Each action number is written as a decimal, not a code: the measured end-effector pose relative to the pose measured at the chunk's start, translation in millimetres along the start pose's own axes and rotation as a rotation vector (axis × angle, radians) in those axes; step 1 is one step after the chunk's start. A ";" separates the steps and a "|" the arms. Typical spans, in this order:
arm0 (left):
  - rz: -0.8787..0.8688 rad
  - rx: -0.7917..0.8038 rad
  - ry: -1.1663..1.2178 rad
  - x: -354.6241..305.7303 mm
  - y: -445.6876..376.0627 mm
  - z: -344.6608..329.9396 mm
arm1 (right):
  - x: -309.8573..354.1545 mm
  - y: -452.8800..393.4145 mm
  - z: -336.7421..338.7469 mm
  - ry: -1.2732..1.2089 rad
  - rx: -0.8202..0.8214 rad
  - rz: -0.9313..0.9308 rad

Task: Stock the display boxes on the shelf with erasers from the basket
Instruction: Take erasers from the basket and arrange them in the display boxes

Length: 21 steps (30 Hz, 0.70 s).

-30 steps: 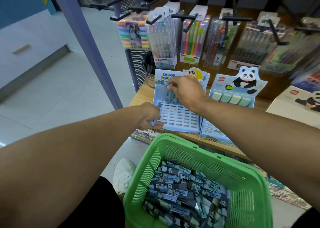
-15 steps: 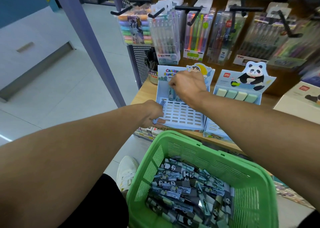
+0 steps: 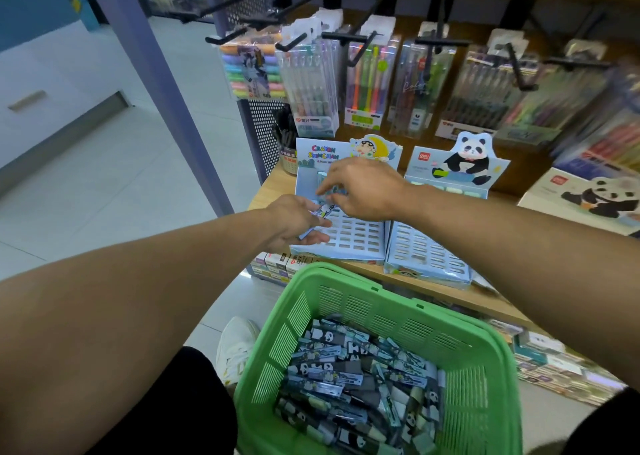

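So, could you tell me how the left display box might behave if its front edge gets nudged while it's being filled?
The left display box looks like thin card with mostly vacant slots, so it probably slides easily on the wooden shelf. Its tall header card may make it tip backward. The left hand by its front corner should help steady it.

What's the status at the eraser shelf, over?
Left hand holds erasers over the Crayon Shin-chan display box. Right hand reaches to pinch one from them. Green basket well stocked. Nothing in the way.
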<state>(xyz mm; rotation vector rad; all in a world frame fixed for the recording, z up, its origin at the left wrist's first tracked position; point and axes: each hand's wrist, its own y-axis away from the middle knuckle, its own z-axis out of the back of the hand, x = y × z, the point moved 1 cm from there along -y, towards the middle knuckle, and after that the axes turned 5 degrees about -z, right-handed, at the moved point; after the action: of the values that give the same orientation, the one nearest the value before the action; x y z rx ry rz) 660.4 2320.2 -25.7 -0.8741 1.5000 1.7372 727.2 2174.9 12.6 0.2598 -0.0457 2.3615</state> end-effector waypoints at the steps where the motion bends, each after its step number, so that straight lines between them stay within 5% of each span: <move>1: -0.027 -0.002 -0.017 -1.9 1.7 -2.7 | -0.3 7.4 1.3 0.002 0.046 0.012; 14: -0.116 0.066 0.031 -15.5 12.4 -52.9 | -41.3 57.1 12.1 -0.276 0.131 -0.188; 21: -0.362 0.191 -1.086 5.1 9.5 -53.8 | -74.0 59.8 17.2 -0.559 -0.125 -0.372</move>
<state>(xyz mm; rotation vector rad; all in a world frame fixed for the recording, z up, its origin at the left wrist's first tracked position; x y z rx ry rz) 653.0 2266.1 -30.9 -0.0143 0.6879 1.3702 740.7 2079.2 17.2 0.7872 -0.3769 1.8490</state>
